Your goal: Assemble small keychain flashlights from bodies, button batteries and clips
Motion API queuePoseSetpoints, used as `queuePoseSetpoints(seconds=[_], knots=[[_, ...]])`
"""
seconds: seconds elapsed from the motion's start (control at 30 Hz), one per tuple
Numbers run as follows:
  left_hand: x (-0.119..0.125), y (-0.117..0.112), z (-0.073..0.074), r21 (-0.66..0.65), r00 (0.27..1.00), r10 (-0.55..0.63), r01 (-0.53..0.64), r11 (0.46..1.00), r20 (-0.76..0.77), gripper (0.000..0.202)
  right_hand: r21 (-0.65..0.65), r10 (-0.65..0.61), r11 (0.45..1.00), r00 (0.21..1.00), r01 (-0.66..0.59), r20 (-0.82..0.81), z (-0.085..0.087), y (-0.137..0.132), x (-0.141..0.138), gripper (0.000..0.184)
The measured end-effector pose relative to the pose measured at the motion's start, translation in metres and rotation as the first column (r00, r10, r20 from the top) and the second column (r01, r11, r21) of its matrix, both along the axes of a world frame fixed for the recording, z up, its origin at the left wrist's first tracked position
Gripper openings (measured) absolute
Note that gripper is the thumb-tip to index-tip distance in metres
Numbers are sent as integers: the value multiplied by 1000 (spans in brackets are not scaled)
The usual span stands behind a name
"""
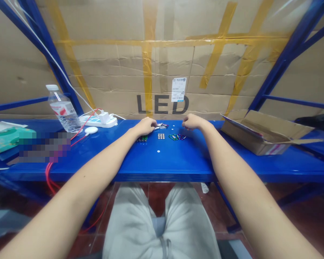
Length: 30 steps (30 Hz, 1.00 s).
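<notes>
My left hand [146, 126] rests on the blue table with its fingers curled together. Just off its fingertips lie several slim silver pieces [162, 126], some with purple or red parts. Partly under that hand is a row of dark cylinders with green parts [143, 139]. My right hand [191, 122] is closed, fingertips bent down over the table; whatever they pinch is hidden. Between the hands, small silver discs like button cells [161, 136] stand in a tidy block. Right of them lies a row of coloured carabiners [177, 137], green, blue and purple.
An open cardboard box [259, 135] sits at the right. Leftward are a water bottle [63, 109], a white power strip [99, 120], a white round charger [91, 130], red cables and a green tissue pack [10, 138]. Taped cardboard [118, 79] backs the blue table [178, 163].
</notes>
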<state>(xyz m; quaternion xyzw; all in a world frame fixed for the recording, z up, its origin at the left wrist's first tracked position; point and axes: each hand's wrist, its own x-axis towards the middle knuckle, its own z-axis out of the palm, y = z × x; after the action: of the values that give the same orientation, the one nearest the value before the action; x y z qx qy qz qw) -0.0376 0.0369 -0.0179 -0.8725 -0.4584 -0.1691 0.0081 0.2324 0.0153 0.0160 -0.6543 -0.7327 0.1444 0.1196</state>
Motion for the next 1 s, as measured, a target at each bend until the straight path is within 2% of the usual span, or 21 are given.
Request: queuePoseSetpoints(seconds=[0.13, 0.23, 0.33, 0.47, 0.57, 0.67, 0.73, 0.8, 0.9, 1.0], knots=[[0, 1, -3, -57, 993, 110, -108, 993, 33, 20, 143, 25, 989, 1000, -23, -12, 0, -3, -11, 12], [1, 1, -3, -119, 990, 113, -103, 988, 83, 16, 215, 121, 971, 991, -106, -59, -6, -1, -21, 18], [3, -3, -1, -68, 980, 62, -50, 996, 191, 8, 225, 256, 950, 951, -215, -171, -12, -2, -32, 28], [9, -13, 3, 0, 932, -77, 82, 997, 355, 8, 246, 369, 923, 859, -295, -355, -14, -10, -43, 44], [15, -24, 6, -1, 875, -186, 208, 978, 447, 11, 198, 429, 903, 763, -382, -483, -13, -17, -47, 35], [19, -33, 8, 17, 828, -261, 291, 957, 496, 14, 106, 390, 900, 674, -423, -628, -15, -18, -48, 18], [21, -37, 10, 31, 836, -248, 268, 963, 488, 14, 46, 322, 905, 612, -423, -722, -17, -16, -47, 13], [21, -37, 10, 43, 861, -211, 216, 975, 462, 13, 29, 277, 914, 569, -405, -775, -19, -14, -45, 19], [19, -37, 11, 62, 880, -196, 188, 980, 433, 13, 53, 275, 922, 552, -383, -787, -17, -14, -44, 24], [20, -37, 10, 74, 887, -200, 186, 980, 416, 14, 87, 310, 926, 609, -367, -730, -14, -18, -47, 21]])
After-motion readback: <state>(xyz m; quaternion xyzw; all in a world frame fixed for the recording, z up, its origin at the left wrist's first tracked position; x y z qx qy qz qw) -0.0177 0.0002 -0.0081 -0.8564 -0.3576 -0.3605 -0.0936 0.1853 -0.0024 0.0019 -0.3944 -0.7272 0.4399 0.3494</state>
